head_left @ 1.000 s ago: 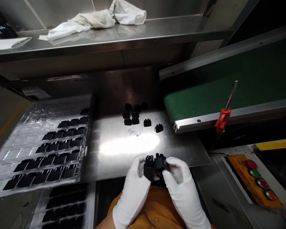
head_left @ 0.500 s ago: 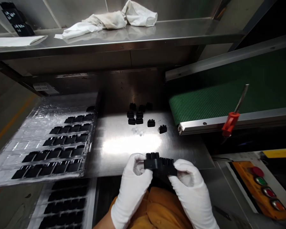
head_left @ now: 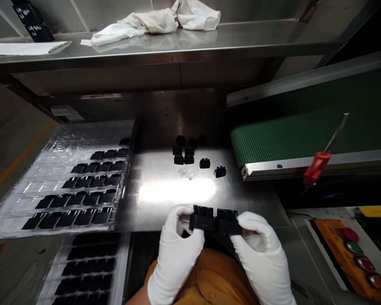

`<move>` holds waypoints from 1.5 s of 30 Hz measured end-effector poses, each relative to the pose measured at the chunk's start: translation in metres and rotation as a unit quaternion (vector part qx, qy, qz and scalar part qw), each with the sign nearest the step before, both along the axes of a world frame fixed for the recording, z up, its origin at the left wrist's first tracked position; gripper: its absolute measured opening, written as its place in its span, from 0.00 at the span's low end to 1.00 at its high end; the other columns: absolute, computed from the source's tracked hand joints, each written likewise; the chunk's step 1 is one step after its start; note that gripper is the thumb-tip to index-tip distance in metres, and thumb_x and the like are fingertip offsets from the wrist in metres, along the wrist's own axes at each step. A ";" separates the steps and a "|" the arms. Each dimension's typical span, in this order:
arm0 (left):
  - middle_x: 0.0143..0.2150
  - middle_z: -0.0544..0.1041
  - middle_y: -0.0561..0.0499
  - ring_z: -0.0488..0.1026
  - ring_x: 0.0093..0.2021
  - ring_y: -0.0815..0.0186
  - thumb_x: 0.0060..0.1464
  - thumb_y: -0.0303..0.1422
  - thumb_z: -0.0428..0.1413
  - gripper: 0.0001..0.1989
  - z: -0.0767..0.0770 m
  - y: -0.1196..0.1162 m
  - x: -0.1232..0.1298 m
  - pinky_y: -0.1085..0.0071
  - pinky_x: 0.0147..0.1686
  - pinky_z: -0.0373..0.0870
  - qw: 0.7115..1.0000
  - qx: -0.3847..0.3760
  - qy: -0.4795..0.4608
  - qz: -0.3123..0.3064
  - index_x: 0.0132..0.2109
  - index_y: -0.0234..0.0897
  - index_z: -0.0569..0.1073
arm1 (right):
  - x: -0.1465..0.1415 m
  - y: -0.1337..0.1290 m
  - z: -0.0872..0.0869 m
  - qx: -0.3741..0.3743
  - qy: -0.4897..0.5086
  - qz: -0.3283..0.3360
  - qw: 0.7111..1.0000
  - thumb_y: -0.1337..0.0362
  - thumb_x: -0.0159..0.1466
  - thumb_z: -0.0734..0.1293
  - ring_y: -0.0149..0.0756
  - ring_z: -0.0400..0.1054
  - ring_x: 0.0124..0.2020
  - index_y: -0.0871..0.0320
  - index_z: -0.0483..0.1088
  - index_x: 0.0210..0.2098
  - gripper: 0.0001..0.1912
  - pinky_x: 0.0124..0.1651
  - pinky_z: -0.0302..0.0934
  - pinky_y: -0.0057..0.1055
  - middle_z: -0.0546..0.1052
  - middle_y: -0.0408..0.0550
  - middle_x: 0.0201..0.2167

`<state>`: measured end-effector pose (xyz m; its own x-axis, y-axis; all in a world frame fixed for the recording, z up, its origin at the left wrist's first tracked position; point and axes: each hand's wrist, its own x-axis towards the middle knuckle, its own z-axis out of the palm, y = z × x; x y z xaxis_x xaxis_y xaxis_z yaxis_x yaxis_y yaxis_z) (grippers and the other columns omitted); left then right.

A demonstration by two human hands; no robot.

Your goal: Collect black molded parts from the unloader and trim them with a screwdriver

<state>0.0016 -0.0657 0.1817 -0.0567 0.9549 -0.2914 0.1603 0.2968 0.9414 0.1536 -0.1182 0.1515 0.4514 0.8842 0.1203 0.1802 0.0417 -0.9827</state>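
Note:
Both my hands wear white gloves and are near the front edge of the steel table. My left hand [head_left: 180, 243] pinches a black part with round studs [head_left: 203, 219] between thumb and fingers. A similar black part [head_left: 228, 222] is pinched in my right hand [head_left: 260, 245]. The two parts are side by side at about one height, their inner ends very close; whether they touch I cannot tell. Beyond them on the steel table [head_left: 158, 169] stand several small black studded pieces, one [head_left: 220, 171] nearest on the right and another [head_left: 205, 163] beside it.
At left lies a clear plastic tray [head_left: 22, 199] with rows of black parts, a second tray [head_left: 123, 254] below it. The green conveyor [head_left: 273, 135] is at right, with a red-handled screwdriver [head_left: 318, 167] and an orange button box [head_left: 343, 245]. White cloths [head_left: 158, 21] lie on the shelf.
The two black parts have come more level with each other, and the right one now shows its studs more fully. The whole view has shifted slightly.

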 end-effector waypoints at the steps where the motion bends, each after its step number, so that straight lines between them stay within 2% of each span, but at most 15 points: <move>1: 0.41 0.76 0.52 0.72 0.44 0.63 0.48 0.27 0.60 0.11 0.000 0.001 0.001 0.67 0.48 0.67 1.000 0.000 -0.007 0.003 0.40 0.42 0.70 | 0.000 0.000 0.000 0.001 -0.001 0.002 1.000 0.71 0.58 0.69 0.36 0.68 0.46 0.52 0.68 0.39 0.12 0.47 0.67 0.34 0.71 0.47 0.43; 9: 0.42 0.75 0.50 0.73 0.46 0.63 0.49 0.29 0.61 0.12 0.000 0.002 0.005 0.65 0.52 0.67 0.999 -0.019 -0.026 0.018 0.41 0.41 0.68 | -0.002 0.001 -0.002 0.004 -0.015 -0.011 1.000 0.71 0.58 0.69 0.37 0.68 0.48 0.52 0.68 0.42 0.14 0.48 0.67 0.35 0.70 0.49 0.46; 13: 0.43 0.76 0.50 0.73 0.46 0.62 0.48 0.29 0.62 0.12 0.002 0.002 0.006 0.65 0.52 0.67 0.998 -0.010 -0.057 0.024 0.40 0.41 0.69 | -0.007 0.001 0.002 -0.052 0.079 -0.065 0.993 0.66 0.56 0.72 0.39 0.70 0.49 0.52 0.67 0.46 0.19 0.51 0.69 0.38 0.72 0.51 0.50; 17: 0.43 0.77 0.51 0.74 0.45 0.64 0.47 0.29 0.64 0.13 0.006 0.005 0.006 0.68 0.49 0.68 0.994 -0.016 -0.103 0.039 0.40 0.41 0.71 | -0.010 0.003 0.007 -0.128 0.166 -0.087 0.974 0.60 0.54 0.74 0.43 0.74 0.44 0.52 0.70 0.45 0.20 0.48 0.72 0.41 0.78 0.51 0.43; 22: 0.38 0.79 0.52 0.75 0.39 0.65 0.48 0.33 0.64 0.10 0.008 0.007 0.003 0.69 0.44 0.71 0.993 -0.029 -0.105 0.045 0.38 0.39 0.74 | -0.009 0.005 0.007 -0.155 0.186 -0.069 0.968 0.58 0.53 0.74 0.44 0.75 0.42 0.54 0.74 0.40 0.17 0.48 0.71 0.40 0.80 0.50 0.40; 27: 0.36 0.80 0.51 0.75 0.37 0.65 0.52 0.38 0.61 0.09 0.008 0.008 0.000 0.70 0.40 0.71 0.997 -0.023 -0.079 -0.003 0.36 0.36 0.77 | -0.006 0.007 0.003 -0.191 0.205 -0.050 0.959 0.55 0.51 0.75 0.41 0.73 0.38 0.55 0.75 0.39 0.18 0.44 0.70 0.35 0.80 0.47 0.36; 29: 0.33 0.80 0.51 0.74 0.34 0.66 0.52 0.37 0.60 0.09 0.010 0.010 0.000 0.72 0.37 0.70 0.995 -0.042 -0.088 -0.020 0.35 0.35 0.77 | -0.006 0.010 0.005 -0.212 0.216 -0.017 0.953 0.54 0.53 0.74 0.38 0.71 0.35 0.56 0.75 0.37 0.16 0.41 0.68 0.33 0.78 0.45 0.32; 31: 0.30 0.79 0.51 0.73 0.31 0.68 0.52 0.37 0.60 0.09 0.012 0.014 0.000 0.74 0.32 0.69 0.989 -0.084 -0.119 -0.034 0.33 0.34 0.76 | -0.007 0.013 0.008 -0.216 0.272 0.030 0.937 0.53 0.56 0.72 0.34 0.67 0.31 0.57 0.74 0.36 0.14 0.38 0.65 0.31 0.75 0.44 0.29; 34: 0.29 0.78 0.50 0.73 0.29 0.69 0.54 0.37 0.59 0.10 0.013 0.019 0.001 0.76 0.29 0.68 0.962 -0.177 -0.200 -0.057 0.33 0.33 0.75 | -0.012 0.016 0.012 -0.201 0.403 0.069 0.890 0.55 0.59 0.70 0.30 0.63 0.29 0.57 0.73 0.34 0.11 0.35 0.62 0.28 0.71 0.42 0.27; 37: 0.29 0.76 0.49 0.73 0.30 0.70 0.55 0.35 0.58 0.09 0.008 0.019 0.001 0.78 0.29 0.68 0.918 -0.240 -0.310 -0.064 0.34 0.32 0.73 | -0.015 0.015 0.013 -0.197 0.478 0.079 0.852 0.58 0.60 0.70 0.28 0.61 0.29 0.58 0.74 0.32 0.09 0.35 0.62 0.27 0.70 0.42 0.27; 41: 0.29 0.75 0.51 0.73 0.28 0.72 0.54 0.29 0.59 0.04 -0.004 0.013 -0.002 0.79 0.30 0.69 0.856 -0.268 -0.440 -0.046 0.34 0.31 0.74 | -0.017 0.012 0.012 -0.184 0.510 0.089 0.836 0.61 0.60 0.70 0.28 0.62 0.29 0.58 0.74 0.33 0.06 0.35 0.61 0.27 0.71 0.43 0.28; 45: 0.27 0.75 0.50 0.73 0.27 0.72 0.55 0.26 0.56 0.03 -0.008 0.009 -0.003 0.78 0.29 0.71 0.816 -0.323 -0.479 0.000 0.33 0.31 0.74 | -0.018 0.011 0.009 -0.173 0.512 0.092 0.837 0.61 0.59 0.71 0.28 0.61 0.27 0.58 0.74 0.31 0.07 0.34 0.59 0.28 0.71 0.43 0.26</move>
